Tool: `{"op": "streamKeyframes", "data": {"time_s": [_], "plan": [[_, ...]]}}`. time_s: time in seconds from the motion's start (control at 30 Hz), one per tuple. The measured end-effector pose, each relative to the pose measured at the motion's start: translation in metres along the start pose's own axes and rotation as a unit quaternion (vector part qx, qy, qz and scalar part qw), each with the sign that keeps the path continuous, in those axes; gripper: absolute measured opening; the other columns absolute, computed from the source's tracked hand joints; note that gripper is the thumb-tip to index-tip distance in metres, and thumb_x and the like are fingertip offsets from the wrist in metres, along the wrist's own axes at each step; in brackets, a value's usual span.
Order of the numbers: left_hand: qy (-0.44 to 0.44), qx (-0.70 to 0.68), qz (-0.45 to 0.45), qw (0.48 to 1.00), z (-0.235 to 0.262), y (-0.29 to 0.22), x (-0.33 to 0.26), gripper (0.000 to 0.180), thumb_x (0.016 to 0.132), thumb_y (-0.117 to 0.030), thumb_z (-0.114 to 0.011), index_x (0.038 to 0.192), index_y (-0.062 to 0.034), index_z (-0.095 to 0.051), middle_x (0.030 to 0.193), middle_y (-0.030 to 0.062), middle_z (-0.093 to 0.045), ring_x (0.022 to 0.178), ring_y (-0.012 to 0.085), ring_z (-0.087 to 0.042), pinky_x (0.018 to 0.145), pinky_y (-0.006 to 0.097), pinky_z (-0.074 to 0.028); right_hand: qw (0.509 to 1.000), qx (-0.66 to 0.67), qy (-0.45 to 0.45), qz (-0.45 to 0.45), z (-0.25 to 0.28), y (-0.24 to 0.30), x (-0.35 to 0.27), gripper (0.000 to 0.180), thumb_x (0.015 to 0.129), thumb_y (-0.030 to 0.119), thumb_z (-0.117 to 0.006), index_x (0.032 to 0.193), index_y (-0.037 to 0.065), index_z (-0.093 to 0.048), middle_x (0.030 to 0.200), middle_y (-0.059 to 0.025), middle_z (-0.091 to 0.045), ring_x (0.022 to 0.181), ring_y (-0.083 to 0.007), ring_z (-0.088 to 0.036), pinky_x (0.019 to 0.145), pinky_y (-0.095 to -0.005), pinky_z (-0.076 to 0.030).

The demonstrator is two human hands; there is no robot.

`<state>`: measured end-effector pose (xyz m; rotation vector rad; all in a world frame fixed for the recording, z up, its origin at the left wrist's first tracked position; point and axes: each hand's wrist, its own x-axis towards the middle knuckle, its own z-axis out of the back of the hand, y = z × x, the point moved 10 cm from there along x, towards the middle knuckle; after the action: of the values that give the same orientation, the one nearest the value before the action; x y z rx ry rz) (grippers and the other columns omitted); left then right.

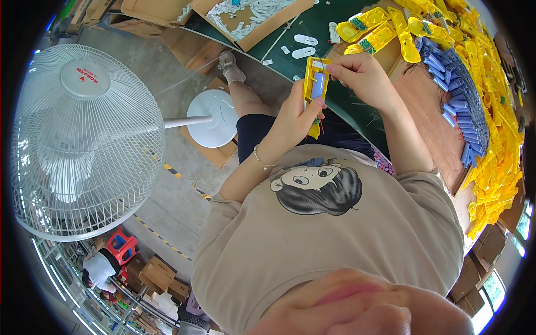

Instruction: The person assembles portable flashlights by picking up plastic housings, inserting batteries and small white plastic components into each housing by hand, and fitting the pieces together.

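My left hand (pixel 298 109) is closed around a yellow plastic casing (pixel 308 73), held up over my lap at the table's edge. Inside the casing lies a blue cylindrical battery (pixel 318 85), and some green shows by the lower fingers. At the casing's far end, my right hand (pixel 360 75) pinches a small white piece (pixel 319 65); whether it is fixed to the casing I cannot tell. Two white oval covers (pixel 305 46) lie on the green table just beyond. Right of them rest several yellow casings (pixel 375 39) with green circuit boards.
A cardboard box (pixel 245 42) of small white parts stands at the far side. Along the right, blue wired batteries (pixel 458 106) lie beside a large heap of yellow casings (pixel 494 145). On my left stands a white fan (pixel 89 139) with a round base (pixel 212 120).
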<state>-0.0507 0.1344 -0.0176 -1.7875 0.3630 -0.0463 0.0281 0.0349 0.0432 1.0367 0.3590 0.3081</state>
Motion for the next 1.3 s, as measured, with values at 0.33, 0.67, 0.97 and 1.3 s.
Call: {"op": "streamKeyframes", "data": {"time_s": [0.33,0.67,0.97,1.3], "plan": [[0.032,0.027,0.006,0.999,-0.007,0.002,-0.002,0.032,0.095,-0.018,-0.048,0.122,-0.0031,-0.038,0.089,0.0077,-0.057,0.071,0.0108,-0.057,0.065,0.025,-0.049,0.989,-0.140,-0.035,-0.015,0.008,0.001,-0.002,0.024,0.086,0.022,-0.064,0.086,-0.002,-0.068,0.064,-0.0050,-0.061,0.058,-0.0105,-0.054,0.056,-0.0263,-0.043],[0.159,-0.132,0.059,0.977,-0.026,0.005,-0.008,0.051,0.092,-0.025,-0.053,0.133,-0.0046,-0.032,0.104,0.0136,-0.056,0.083,0.0181,-0.060,0.072,0.030,-0.051,0.971,0.011,0.239,0.012,-0.002,-0.010,0.017,0.020,0.086,0.018,-0.060,0.088,-0.002,-0.063,0.074,0.0014,-0.057,0.068,-0.0048,-0.050,0.059,-0.0212,-0.040],[-0.044,-0.300,-0.078,0.950,0.051,0.008,0.007,0.059,0.092,-0.029,-0.051,0.139,-0.0044,-0.025,0.119,0.0155,-0.049,0.103,0.0233,-0.055,0.089,0.036,-0.046,0.891,0.350,-0.198,-0.208,0.247,-0.106,0.222,0.025,0.095,0.020,-0.046,0.086,0.001,-0.061,0.069,-0.0075,-0.063,0.040,-0.0110,-0.034,0.037,-0.0249,-0.027],[-0.056,-0.170,0.009,0.984,0.062,0.031,0.015,0.053,0.090,-0.024,-0.051,0.133,-0.0007,-0.032,0.108,0.0127,-0.054,0.099,0.0198,-0.055,0.087,0.032,-0.045,0.889,-0.226,-0.234,-0.322,0.320,-0.148,0.282,0.025,0.084,0.026,-0.064,0.088,0.001,-0.067,0.076,-0.0130,-0.066,0.064,-0.0317,-0.061,0.056,-0.0387,-0.050]]}}
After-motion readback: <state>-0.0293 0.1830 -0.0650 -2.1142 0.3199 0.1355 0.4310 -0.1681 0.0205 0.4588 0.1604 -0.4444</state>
